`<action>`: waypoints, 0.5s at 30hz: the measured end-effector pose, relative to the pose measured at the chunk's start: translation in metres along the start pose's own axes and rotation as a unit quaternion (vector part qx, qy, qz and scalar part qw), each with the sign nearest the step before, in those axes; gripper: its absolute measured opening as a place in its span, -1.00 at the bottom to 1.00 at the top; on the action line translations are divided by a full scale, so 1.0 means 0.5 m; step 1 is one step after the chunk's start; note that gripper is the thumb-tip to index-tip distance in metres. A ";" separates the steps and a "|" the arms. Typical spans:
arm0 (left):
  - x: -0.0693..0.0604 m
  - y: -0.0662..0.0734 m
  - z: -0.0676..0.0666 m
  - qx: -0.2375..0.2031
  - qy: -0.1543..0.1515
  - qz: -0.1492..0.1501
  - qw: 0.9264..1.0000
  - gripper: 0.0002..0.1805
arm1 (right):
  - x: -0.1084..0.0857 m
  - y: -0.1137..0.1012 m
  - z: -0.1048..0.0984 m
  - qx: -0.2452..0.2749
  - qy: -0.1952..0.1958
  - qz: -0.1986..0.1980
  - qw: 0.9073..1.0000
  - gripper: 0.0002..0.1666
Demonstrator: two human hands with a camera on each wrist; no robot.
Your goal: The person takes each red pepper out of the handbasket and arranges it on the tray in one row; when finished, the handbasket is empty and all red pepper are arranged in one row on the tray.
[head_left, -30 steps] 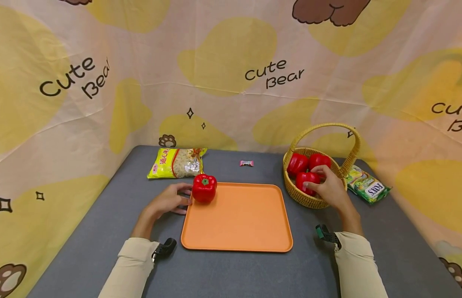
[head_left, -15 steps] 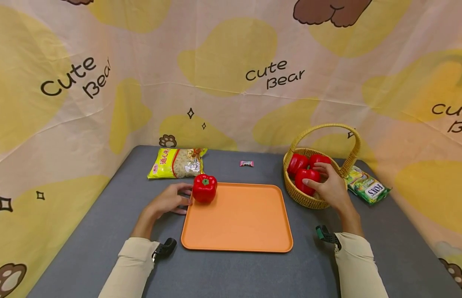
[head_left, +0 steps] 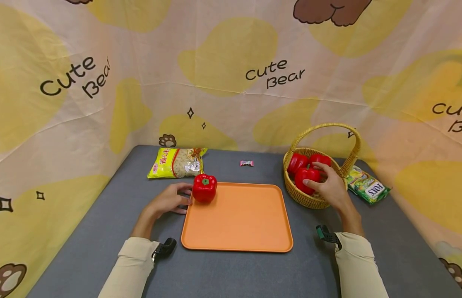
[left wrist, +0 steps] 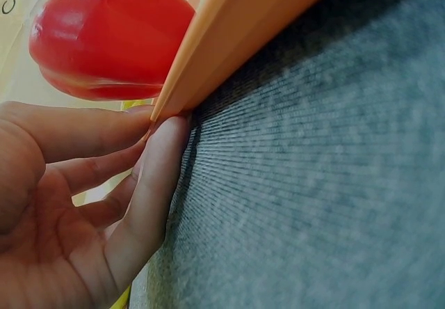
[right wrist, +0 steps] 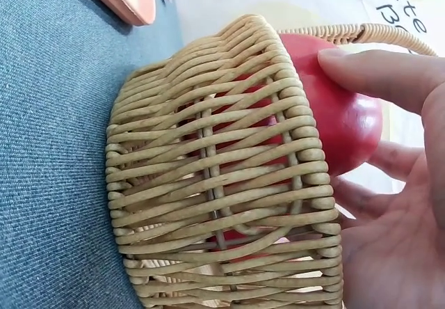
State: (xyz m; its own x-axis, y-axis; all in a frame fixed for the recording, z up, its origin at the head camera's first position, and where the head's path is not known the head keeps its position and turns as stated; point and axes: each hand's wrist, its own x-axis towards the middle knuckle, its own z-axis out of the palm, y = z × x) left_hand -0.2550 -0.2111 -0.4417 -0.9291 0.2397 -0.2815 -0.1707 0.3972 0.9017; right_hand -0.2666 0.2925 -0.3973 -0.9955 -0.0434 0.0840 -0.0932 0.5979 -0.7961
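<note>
Fingers [right wrist: 365,196] of right hand [head_left: 333,187] curl round a red pepper [head_left: 304,180] in basket [head_left: 302,198], frame right.
Left hand [head_left: 170,199] pinches the orange tray [head_left: 238,221], frame centre; second pepper [head_left: 204,193] atop its upper-left corner.

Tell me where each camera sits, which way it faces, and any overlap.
Head: on the head, facing forward and down over the orange tray and wicker basket; left hand, right hand and both sleeves show.
Left wrist: on that wrist, facing the tray and the red pepper on it; the left hand shows, gripping the tray's edge.
Right wrist: on that wrist, facing the basket's side; the right hand shows, holding another pepper.
Head and left wrist share the tray, its pepper and the left hand.
</note>
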 end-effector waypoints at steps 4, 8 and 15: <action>-0.001 0.000 0.000 -0.001 0.000 0.001 1.000 -0.31 | 0.001 0.001 -0.001 -0.013 -0.014 0.010 1.000 0.03; -0.002 0.000 -0.001 -0.003 0.001 -0.001 1.000 -0.31 | 0.001 0.002 0.000 -0.023 -0.017 0.007 1.000 0.07; -0.002 0.001 -0.001 -0.001 0.001 0.000 1.000 -0.31 | 0.000 0.002 -0.002 -0.017 -0.009 -0.002 1.000 0.06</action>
State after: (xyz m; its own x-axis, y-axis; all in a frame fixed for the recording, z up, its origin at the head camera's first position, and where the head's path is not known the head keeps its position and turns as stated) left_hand -0.2543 -0.2116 -0.4408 -0.9297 0.2384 -0.2808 -0.1711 0.3957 0.9023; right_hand -0.2666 0.2941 -0.3976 -0.9952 -0.0606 0.0767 -0.0978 0.6246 -0.7748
